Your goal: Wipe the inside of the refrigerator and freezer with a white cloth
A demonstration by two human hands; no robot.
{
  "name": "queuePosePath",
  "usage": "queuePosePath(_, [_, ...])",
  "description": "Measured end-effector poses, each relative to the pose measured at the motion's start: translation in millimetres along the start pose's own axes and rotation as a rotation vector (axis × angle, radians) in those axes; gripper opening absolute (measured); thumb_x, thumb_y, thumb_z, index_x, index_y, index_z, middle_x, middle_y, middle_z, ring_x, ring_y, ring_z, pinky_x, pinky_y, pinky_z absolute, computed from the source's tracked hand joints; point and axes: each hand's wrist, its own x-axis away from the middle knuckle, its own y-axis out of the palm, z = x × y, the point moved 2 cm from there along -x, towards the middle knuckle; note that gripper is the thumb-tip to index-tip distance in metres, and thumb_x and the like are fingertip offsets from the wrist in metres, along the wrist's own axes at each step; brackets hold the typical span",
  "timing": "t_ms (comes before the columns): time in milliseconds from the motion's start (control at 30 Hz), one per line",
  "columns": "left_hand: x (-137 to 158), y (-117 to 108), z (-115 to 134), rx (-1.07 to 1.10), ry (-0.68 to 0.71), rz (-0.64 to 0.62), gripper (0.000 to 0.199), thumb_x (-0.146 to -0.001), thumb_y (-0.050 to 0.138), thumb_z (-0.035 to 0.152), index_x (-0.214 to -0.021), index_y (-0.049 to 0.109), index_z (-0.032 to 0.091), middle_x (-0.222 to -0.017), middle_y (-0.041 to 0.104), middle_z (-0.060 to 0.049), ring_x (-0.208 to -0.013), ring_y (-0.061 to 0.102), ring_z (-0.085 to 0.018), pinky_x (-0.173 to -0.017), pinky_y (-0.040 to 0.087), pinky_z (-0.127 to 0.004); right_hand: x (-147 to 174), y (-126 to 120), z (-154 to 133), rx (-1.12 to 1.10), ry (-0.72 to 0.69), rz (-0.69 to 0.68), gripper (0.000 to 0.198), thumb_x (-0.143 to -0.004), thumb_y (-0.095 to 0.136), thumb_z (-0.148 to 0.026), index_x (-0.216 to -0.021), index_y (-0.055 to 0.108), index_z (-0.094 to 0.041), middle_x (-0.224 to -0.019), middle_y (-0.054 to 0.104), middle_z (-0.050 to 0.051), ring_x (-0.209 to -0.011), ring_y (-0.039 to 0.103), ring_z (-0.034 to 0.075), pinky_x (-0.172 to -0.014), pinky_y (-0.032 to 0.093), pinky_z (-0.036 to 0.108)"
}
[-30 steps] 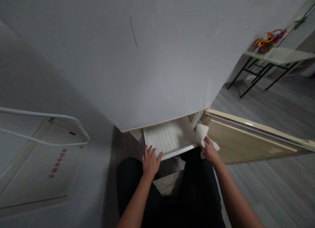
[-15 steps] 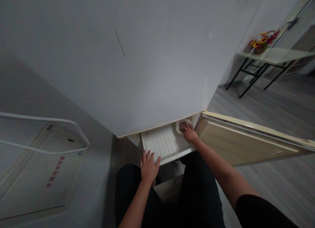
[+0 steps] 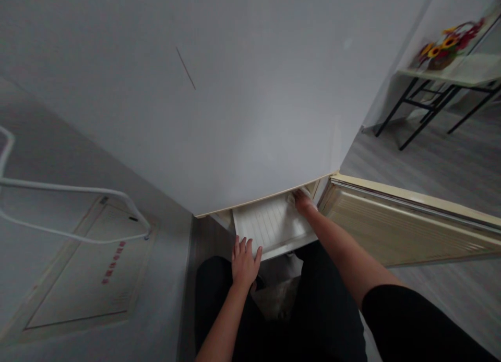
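Note:
A shallow white drawer with a ribbed bottom sticks out from under a large pale panel. At its near left corner lies my left hand, fingers stretched and spread over the front rim, holding nothing. My right hand reaches into the drawer's far right corner. Its fingers press on a white cloth, which is mostly hidden under the hand. Right of the drawer, a cream-edged door with a ribbed inner face stands open.
On the left wall is a cover panel with red lettering, and a white bent rail juts out above it. My dark-clothed knees are below the drawer. At the upper right, a flower basket stands on a table with dark legs.
My right hand has shifted deeper into the drawer's far right corner with the cloth, which shows less now. My left hand stays at the rim. The view has turned slightly left.

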Motion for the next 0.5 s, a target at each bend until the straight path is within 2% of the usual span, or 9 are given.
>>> queuePosePath(67, [0, -1, 1, 0.008, -0.006, -0.017, 0.055, -0.108, 0.04, 0.049, -0.139, 0.065, 0.012, -0.151, 0.062, -0.017, -0.158, 0.036, -0.037, -0.122, 0.042, -0.053, 4, 0, 0, 0.022, 0.016, -0.041, 0.053, -0.077, 0.063, -0.014, -0.128, 0.076, -0.007, -0.132, 0.072, 0.02, -0.149, 0.047, 0.036, -0.134, 0.018, 0.054])
queuePosePath(167, [1, -2, 1, 0.018, -0.004, -0.025, 0.056, -0.108, 0.04, 0.049, -0.138, 0.065, 0.011, -0.151, 0.062, -0.018, -0.158, 0.035, -0.038, -0.121, 0.044, -0.054, 26, -8, 4, 0.074, -0.019, -0.116, 0.039, -0.07, 0.064, -0.005, -0.105, 0.082, -0.009, -0.123, 0.075, 0.02, -0.144, 0.054, 0.035, -0.135, 0.017, 0.049])
queuePosePath(233, [1, -1, 1, 0.024, 0.002, -0.012, 0.055, -0.108, 0.04, 0.049, -0.137, 0.066, 0.01, -0.15, 0.063, -0.018, -0.158, 0.035, -0.039, -0.121, 0.044, -0.054, 49, -15, 12, 0.104, -0.064, -0.123, 0.038, -0.071, 0.063, -0.002, -0.103, 0.082, -0.01, -0.139, 0.069, 0.019, -0.152, 0.045, 0.034, -0.136, 0.013, 0.047])
queuePosePath(300, [0, 0, 1, 0.027, 0.002, 0.007, 0.054, -0.107, 0.04, 0.049, -0.136, 0.067, 0.011, -0.148, 0.064, -0.018, -0.157, 0.035, -0.039, -0.121, 0.043, -0.054, 74, -20, 23, 0.121, -0.077, -0.072, 0.051, -0.076, 0.06, -0.002, -0.124, 0.078, -0.011, -0.163, 0.047, 0.017, -0.162, 0.028, 0.034, -0.135, 0.015, 0.051])
queuePosePath(333, [0, 1, 1, 0.026, 0.002, 0.016, 0.054, -0.107, 0.04, 0.048, -0.136, 0.067, 0.011, -0.148, 0.064, -0.018, -0.157, 0.036, -0.039, -0.121, 0.044, -0.054, 85, -20, 29, 0.116, -0.052, -0.038, 0.063, -0.079, 0.058, -0.003, -0.14, 0.069, -0.011, -0.171, 0.034, 0.016, -0.164, 0.022, 0.034, -0.134, 0.02, 0.053])
queuePosePath(400, [0, 2, 1, 0.022, 0.007, 0.031, 0.054, -0.107, 0.041, 0.048, -0.135, 0.067, 0.011, -0.147, 0.065, -0.018, -0.156, 0.037, -0.04, -0.12, 0.044, -0.054, 100, -18, 39, 0.07, 0.051, 0.005, 0.083, -0.084, 0.054, -0.004, -0.166, 0.04, -0.01, -0.176, 0.017, 0.02, -0.162, 0.026, 0.034, -0.13, 0.032, 0.05])
queuePosePath(467, [-1, 2, 2, 0.021, 0.013, 0.042, 0.054, -0.107, 0.041, 0.048, -0.135, 0.068, 0.011, -0.146, 0.066, -0.017, -0.156, 0.037, -0.04, -0.12, 0.044, -0.054, 103, -13, 44, -0.006, 0.15, 0.011, 0.093, -0.087, 0.051, -0.006, -0.172, 0.014, -0.004, -0.174, 0.017, 0.027, -0.159, 0.035, 0.031, -0.127, 0.037, 0.045])
queuePosePath(500, [-1, 3, 1, 0.021, 0.015, 0.046, 0.054, -0.107, 0.041, 0.048, -0.136, 0.067, 0.011, -0.146, 0.066, -0.017, -0.156, 0.037, -0.04, -0.12, 0.044, -0.054, 101, -12, 44, -0.049, 0.175, 0.013, 0.093, -0.088, 0.049, -0.007, -0.172, 0.008, -0.001, -0.171, 0.022, 0.029, -0.158, 0.038, 0.03, -0.127, 0.037, 0.044])
